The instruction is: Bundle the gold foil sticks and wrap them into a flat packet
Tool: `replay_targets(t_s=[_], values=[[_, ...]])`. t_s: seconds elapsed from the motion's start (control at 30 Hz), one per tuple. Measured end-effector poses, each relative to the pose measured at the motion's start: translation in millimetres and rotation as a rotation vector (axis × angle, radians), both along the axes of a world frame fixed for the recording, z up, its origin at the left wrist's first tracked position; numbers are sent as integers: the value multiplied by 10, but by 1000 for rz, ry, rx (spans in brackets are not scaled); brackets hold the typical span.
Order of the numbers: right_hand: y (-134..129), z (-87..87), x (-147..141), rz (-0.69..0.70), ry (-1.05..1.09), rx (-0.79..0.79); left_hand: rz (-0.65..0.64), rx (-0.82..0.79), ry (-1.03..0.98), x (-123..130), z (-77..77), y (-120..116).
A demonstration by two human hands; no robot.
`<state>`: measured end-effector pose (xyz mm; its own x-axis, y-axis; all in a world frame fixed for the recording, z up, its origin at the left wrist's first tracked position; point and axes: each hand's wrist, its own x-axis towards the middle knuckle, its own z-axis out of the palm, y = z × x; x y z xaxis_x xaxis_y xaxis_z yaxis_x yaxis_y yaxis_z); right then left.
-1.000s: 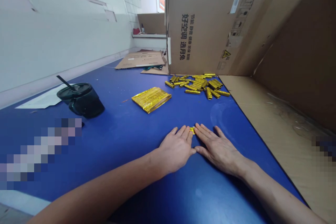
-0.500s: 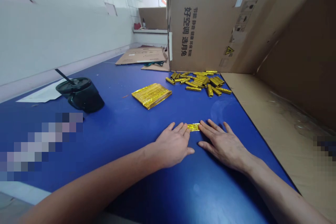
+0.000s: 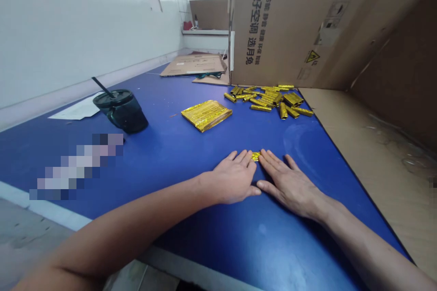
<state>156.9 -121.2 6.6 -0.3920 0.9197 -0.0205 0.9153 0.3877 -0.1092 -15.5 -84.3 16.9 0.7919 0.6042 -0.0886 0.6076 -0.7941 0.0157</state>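
Blue laminate tabletop (image 3: 191, 245) carried a small gold foil strip (image 3: 256, 156) between both hands. Left hand (image 3: 232, 179) and right hand (image 3: 287, 186) lay flat, their fingers (image 3: 273, 163) spread apart, unclamped, the right's touching the strip. Farther off sat a flat gold foil packet (image 3: 206, 115), a heap of gold foil tubes (image 3: 269, 100), and a brown cardboard box (image 3: 273, 22).

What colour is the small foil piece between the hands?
The foil piece is shiny metallic gold, best seen in the head view.
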Motion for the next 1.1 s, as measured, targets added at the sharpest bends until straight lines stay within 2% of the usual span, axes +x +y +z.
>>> replay_targets(t_s=[0.23,0.43,0.53,0.63,0.7,0.77,0.9,1.1], values=[[34,82,95,-69,-23,-71,-28,-21,3,-85,1,3],[39,113,99,-62,30,-104,-8,-92,13,-200,46,-11],[37,89,94,-52,44,-94,17,-119,13,-161,138,5],[36,59,87,-44,39,-74,67,-57,-45,-39,194,29],[37,42,91,-43,38,-64,54,-24,-91,53,166,43],[38,32,102,-41,39,-63,27,-76,-83,112,90,55],[40,36,130,-41,35,-70,18,-155,-69,72,-58,70],[54,64,165,-52,53,-78,17,-174,-49,-42,-49,64]])
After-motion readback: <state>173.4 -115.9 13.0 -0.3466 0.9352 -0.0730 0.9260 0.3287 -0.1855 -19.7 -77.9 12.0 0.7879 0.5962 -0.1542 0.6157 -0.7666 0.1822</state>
